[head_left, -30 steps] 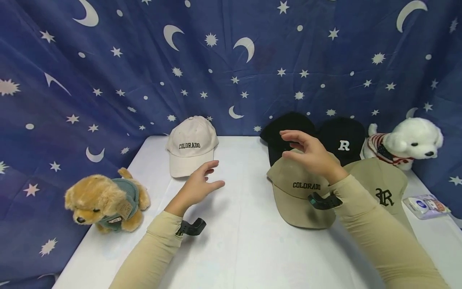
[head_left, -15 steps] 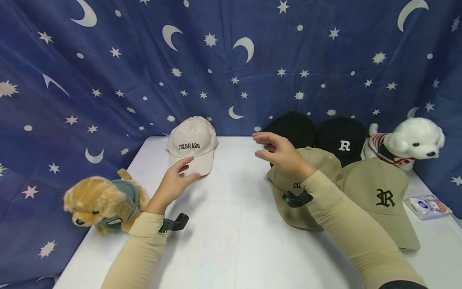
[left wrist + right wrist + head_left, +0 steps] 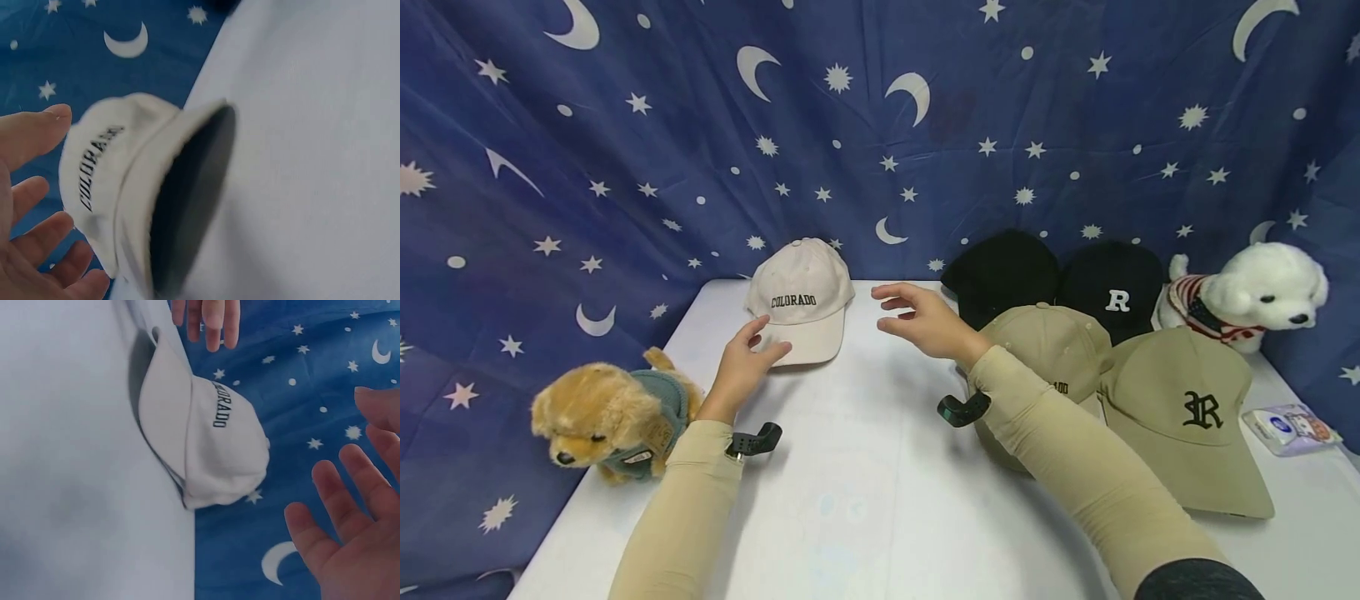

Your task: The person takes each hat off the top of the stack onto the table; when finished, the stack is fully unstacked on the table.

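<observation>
A cream cap (image 3: 801, 283) lettered COLORADO stands at the back left of the table, its brim toward me. My left hand (image 3: 739, 371) hovers at the left of its brim, thumb and fingers apart and holding nothing. On the other side my right hand (image 3: 925, 321) is in the air with relaxed, spread fingers, also holding nothing. In the left wrist view the cap (image 3: 125, 169) lies just beyond the left fingertips. The right wrist view shows a gap between the right fingers and the cap (image 3: 212, 434).
At the right sit a khaki COLORADO cap (image 3: 1048, 342), partly behind my right arm, a khaki R cap (image 3: 1187, 408), a black cap (image 3: 1003, 275) and a black R cap (image 3: 1108, 283). A white plush dog (image 3: 1255, 287), a small packet (image 3: 1291, 429) and a tan plush dog (image 3: 617, 417) flank them.
My right hand has moved left, away from above the khaki COLORADO cap and toward the cream cap. The left hand has shifted left to the cream cap's left side.
</observation>
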`<move>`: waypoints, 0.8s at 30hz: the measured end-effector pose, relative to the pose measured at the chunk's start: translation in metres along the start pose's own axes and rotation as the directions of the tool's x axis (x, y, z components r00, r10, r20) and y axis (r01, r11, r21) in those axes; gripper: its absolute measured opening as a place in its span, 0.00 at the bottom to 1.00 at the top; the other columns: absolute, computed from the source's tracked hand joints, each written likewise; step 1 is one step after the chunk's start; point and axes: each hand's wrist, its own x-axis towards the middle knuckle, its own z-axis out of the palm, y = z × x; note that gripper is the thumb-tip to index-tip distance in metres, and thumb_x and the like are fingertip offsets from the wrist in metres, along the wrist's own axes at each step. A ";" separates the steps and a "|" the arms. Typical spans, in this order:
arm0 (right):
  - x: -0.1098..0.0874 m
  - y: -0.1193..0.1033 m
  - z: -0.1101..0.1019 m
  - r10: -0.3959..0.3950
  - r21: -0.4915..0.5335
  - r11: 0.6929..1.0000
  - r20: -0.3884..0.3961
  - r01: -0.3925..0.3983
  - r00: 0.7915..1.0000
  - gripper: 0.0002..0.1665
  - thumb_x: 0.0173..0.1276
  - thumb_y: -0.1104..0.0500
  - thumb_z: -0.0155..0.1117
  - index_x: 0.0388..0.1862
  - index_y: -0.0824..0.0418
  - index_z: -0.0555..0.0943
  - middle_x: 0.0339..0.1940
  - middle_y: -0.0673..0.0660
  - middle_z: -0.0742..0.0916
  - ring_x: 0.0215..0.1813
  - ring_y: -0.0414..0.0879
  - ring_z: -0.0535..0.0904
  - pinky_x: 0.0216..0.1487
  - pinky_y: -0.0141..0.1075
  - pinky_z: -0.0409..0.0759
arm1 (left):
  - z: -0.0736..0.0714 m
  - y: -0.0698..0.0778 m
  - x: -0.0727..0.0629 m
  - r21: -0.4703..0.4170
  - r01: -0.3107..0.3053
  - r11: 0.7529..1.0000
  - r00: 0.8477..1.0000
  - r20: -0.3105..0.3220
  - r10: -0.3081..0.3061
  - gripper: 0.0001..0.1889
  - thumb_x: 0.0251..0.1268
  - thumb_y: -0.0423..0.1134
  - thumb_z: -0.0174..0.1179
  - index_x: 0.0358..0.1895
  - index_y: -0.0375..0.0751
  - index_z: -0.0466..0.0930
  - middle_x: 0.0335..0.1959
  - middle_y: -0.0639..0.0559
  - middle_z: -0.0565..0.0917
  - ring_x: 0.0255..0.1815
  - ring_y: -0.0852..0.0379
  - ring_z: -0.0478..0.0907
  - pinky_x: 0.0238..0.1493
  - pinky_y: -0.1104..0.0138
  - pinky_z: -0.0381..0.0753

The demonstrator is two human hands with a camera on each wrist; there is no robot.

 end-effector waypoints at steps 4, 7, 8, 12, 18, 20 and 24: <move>0.008 0.002 0.010 0.037 -0.009 0.999 0.000 -0.037 0.999 0.27 0.69 0.66 0.65 0.66 0.67 0.75 0.67 0.59 0.78 0.65 0.56 0.75 0.62 0.45 0.76 | -0.002 -0.009 0.009 0.006 0.032 0.999 0.999 -0.021 -0.032 0.40 0.69 0.43 0.64 0.79 0.41 0.55 0.78 0.37 0.55 0.78 0.39 0.50 0.73 0.47 0.57; 0.012 0.005 0.016 0.082 -0.013 0.997 0.001 -0.082 0.997 0.27 0.69 0.63 0.65 0.67 0.65 0.75 0.67 0.57 0.77 0.65 0.53 0.75 0.60 0.44 0.77 | -0.002 -0.016 0.014 0.002 0.052 0.999 0.998 -0.035 -0.052 0.41 0.69 0.42 0.64 0.79 0.40 0.54 0.78 0.35 0.54 0.78 0.38 0.49 0.73 0.49 0.56; 0.013 0.005 0.017 0.095 -0.014 0.995 0.001 -0.095 0.995 0.28 0.69 0.62 0.65 0.67 0.65 0.75 0.68 0.56 0.77 0.65 0.51 0.75 0.59 0.44 0.77 | -0.002 -0.018 0.016 -0.002 0.061 0.998 0.997 -0.039 -0.061 0.41 0.68 0.42 0.65 0.79 0.39 0.54 0.79 0.35 0.53 0.78 0.38 0.49 0.74 0.49 0.55; 0.016 0.010 0.024 0.131 -0.014 0.991 -0.007 -0.132 0.991 0.28 0.69 0.61 0.66 0.67 0.63 0.75 0.68 0.55 0.76 0.64 0.50 0.75 0.59 0.45 0.76 | -0.002 -0.024 0.019 -0.027 0.104 0.994 0.994 -0.038 -0.105 0.43 0.68 0.42 0.65 0.80 0.40 0.51 0.80 0.34 0.49 0.79 0.39 0.46 0.75 0.52 0.53; 0.022 0.016 0.031 0.166 0.016 0.986 -0.030 -0.166 0.986 0.28 0.69 0.61 0.67 0.67 0.61 0.76 0.69 0.55 0.75 0.65 0.51 0.75 0.60 0.44 0.76 | -0.001 -0.031 0.022 -0.051 0.134 0.990 0.990 -0.036 -0.136 0.45 0.68 0.41 0.65 0.81 0.39 0.47 0.80 0.34 0.46 0.80 0.39 0.45 0.75 0.53 0.53; 0.024 0.017 0.033 0.173 0.028 0.985 -0.033 -0.172 0.984 0.28 0.69 0.61 0.67 0.68 0.61 0.75 0.70 0.55 0.75 0.65 0.51 0.74 0.60 0.44 0.76 | -0.001 -0.032 0.023 -0.059 0.139 0.989 0.989 -0.035 -0.141 0.45 0.68 0.42 0.65 0.81 0.40 0.47 0.80 0.34 0.46 0.80 0.40 0.45 0.75 0.53 0.52; 0.028 0.019 0.037 0.203 0.036 0.979 -0.030 -0.202 0.979 0.30 0.69 0.60 0.67 0.69 0.61 0.74 0.70 0.55 0.75 0.66 0.51 0.74 0.60 0.44 0.76 | 0.001 -0.033 0.025 -0.052 0.137 0.989 0.990 -0.026 -0.139 0.46 0.68 0.42 0.66 0.81 0.40 0.46 0.80 0.34 0.46 0.79 0.39 0.45 0.75 0.53 0.52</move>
